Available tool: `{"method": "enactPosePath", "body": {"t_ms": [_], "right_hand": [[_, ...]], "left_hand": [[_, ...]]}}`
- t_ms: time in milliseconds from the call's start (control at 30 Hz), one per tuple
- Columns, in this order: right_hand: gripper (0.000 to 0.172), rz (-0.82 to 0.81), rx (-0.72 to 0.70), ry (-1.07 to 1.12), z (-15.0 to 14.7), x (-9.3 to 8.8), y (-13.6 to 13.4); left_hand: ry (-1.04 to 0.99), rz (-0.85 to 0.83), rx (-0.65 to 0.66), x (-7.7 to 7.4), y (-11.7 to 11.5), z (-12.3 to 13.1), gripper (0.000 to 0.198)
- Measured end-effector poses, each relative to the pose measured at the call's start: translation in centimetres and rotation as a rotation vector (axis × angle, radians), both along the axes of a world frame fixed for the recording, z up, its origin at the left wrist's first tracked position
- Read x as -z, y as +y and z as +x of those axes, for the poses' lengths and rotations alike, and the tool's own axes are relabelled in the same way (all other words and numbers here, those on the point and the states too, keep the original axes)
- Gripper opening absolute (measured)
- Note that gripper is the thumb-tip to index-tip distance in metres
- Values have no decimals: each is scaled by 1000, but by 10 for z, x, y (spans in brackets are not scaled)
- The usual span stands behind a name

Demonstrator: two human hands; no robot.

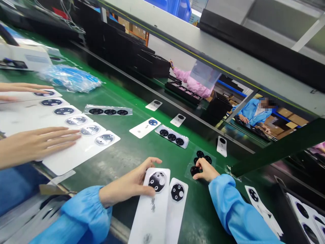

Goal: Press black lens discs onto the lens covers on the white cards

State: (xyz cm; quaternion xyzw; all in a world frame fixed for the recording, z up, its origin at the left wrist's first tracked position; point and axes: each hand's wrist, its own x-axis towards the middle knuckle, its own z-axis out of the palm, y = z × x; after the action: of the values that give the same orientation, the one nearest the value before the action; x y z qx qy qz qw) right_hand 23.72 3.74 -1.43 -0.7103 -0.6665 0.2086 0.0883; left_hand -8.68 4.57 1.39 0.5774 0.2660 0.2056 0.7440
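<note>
My left hand (129, 183) is closed around a white phone back panel (149, 217), thumb on its face beside the round black camera patch. A second white panel (175, 210) lies partly under it to the right. My right hand (207, 170) pinches a round black camera cover (195, 170) at the edge of a clear sheet (190, 166). Other black covers (200, 154) are on that sheet; whether the pinched one has come off it I cannot tell. Both my sleeves are blue.
At left, a co-worker's hands (38, 145) rest over a fanned row of white panels (61, 159). Strips of black covers (172, 136) and single panels (144, 127) lie across the green table. A tray of panels (304, 217) is at right. A green post (276, 147) slants behind my right hand.
</note>
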Motion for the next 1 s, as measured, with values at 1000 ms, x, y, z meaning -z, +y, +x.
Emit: {"method": "enactPosePath", "body": {"t_ms": [1000], "right_hand": [[37,331,-50,158,-2,15,-48]], "left_hand": [[-200,-338,-3,30,-50,95,65]]}}
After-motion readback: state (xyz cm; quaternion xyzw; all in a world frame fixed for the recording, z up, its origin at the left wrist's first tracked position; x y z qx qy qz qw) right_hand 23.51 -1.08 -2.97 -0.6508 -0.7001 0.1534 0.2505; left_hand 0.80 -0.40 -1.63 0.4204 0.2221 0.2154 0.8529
